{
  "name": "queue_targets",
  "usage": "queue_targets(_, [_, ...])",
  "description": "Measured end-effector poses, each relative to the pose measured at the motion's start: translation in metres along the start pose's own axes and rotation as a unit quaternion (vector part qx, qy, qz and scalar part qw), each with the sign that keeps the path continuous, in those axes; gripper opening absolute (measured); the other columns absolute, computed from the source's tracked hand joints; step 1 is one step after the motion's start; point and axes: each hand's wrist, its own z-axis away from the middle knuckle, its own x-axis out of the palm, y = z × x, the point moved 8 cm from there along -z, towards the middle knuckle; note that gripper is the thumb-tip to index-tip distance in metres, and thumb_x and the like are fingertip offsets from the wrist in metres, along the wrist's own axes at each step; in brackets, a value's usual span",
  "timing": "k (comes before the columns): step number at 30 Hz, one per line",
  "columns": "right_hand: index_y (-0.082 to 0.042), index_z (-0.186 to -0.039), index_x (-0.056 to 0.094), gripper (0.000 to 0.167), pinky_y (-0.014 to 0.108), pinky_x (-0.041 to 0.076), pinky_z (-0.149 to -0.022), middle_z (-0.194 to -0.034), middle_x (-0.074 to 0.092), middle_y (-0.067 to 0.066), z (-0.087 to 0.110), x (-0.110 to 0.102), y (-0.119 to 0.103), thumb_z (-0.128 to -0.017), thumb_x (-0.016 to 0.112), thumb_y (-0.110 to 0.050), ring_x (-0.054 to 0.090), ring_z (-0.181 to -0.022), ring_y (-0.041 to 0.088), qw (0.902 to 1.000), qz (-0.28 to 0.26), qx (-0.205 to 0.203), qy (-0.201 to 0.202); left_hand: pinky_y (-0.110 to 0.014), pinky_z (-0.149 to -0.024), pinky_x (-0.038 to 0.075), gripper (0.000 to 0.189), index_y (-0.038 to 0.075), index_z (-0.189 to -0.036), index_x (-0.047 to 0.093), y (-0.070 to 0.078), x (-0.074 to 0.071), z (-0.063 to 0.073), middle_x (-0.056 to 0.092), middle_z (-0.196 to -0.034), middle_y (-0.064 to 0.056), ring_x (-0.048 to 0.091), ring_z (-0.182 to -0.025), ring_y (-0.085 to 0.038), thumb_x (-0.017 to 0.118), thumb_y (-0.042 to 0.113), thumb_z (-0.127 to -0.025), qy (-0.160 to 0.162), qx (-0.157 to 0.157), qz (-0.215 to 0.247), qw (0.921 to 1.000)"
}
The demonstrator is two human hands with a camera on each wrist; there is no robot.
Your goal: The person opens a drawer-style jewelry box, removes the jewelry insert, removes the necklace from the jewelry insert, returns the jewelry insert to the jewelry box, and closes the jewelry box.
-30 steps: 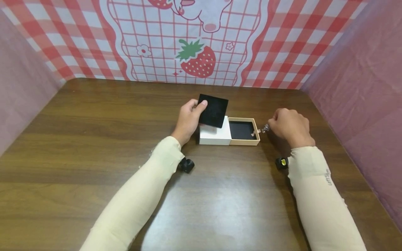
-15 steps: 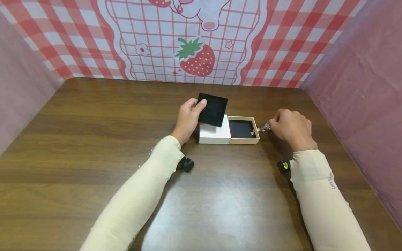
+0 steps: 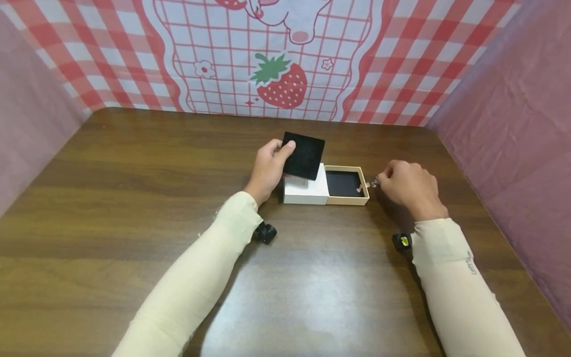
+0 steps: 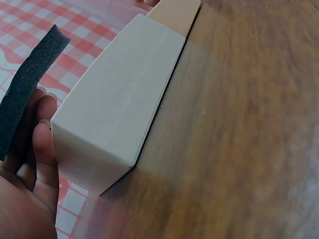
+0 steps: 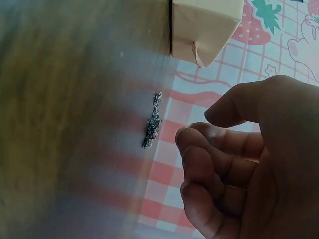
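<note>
My left hand (image 3: 267, 166) pinches a thin square black foam pad (image 3: 305, 157) by its left edge, thumb on top. The pad is tilted above a white box sleeve (image 3: 303, 193). From the sleeve's right end a tan drawer (image 3: 348, 202) stands pulled out, with a dark lining and a small pinkish ribbon tab (image 5: 198, 55). Just right of the drawer, a small heap of silvery chain (image 5: 153, 122) lies on the table. My right hand (image 3: 410, 188) is beside it, fingers loosely curled, thumb apart from the fingertips, holding nothing. In the head view this hand hides part of the chain.
The brown wooden table (image 3: 134, 208) carries the box near its back. A red-and-white checked cloth (image 3: 285, 59) with a strawberry print rises behind, and a pink cloth wall (image 3: 517, 124) stands at the right. A wrist camera (image 3: 401, 241) is on each sleeve.
My right hand shifts slightly right, then back left and a little nearer, covering more of the chain in the head view. The left hand, pad and box stay in place.
</note>
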Motion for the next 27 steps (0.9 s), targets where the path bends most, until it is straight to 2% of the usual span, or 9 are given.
queue_targets(7, [-0.009, -0.099, 0.069, 0.027, 0.050, 0.044, -0.062, -0.095, 0.068, 0.011, 0.003, 0.006, 0.001, -0.094, 0.051, -0.028, 0.059, -0.080, 0.031, 0.9993, -0.034, 0.001, -0.016, -0.027, -0.060, 0.041, 0.028, 0.004, -0.090, 0.058, -0.001, 0.004, 0.000, 0.051, -0.071, -0.003, 0.048, -0.064, -0.014, 0.061, 0.030, -0.101, -0.015, -0.004, -0.003, 0.9999])
queue_targets(14, [-0.005, -0.106, 0.071, 0.034, 0.051, 0.045, -0.068, -0.102, 0.069, 0.015, 0.003, 0.011, -0.002, -0.098, 0.052, -0.031, 0.059, -0.083, 0.032, 0.9978, -0.052, 0.002, -0.041, -0.027, -0.058, 0.039, 0.028, 0.005, -0.087, 0.056, 0.000, 0.004, 0.000, 0.046, -0.069, -0.002, 0.045, -0.061, -0.013, 0.061, 0.030, -0.101, -0.018, 0.007, -0.008, 0.9998])
queue_targets(27, [-0.003, -0.112, 0.071, 0.038, 0.053, 0.047, -0.074, -0.108, 0.069, 0.018, 0.001, 0.017, -0.016, -0.099, 0.051, -0.031, 0.061, -0.089, 0.033, 0.9957, -0.059, -0.007, -0.070, -0.028, -0.065, 0.044, 0.027, 0.003, -0.098, 0.061, -0.001, -0.001, 0.000, 0.056, -0.077, -0.005, 0.052, -0.069, -0.015, 0.059, 0.030, -0.102, -0.015, -0.009, -0.004, 0.9998])
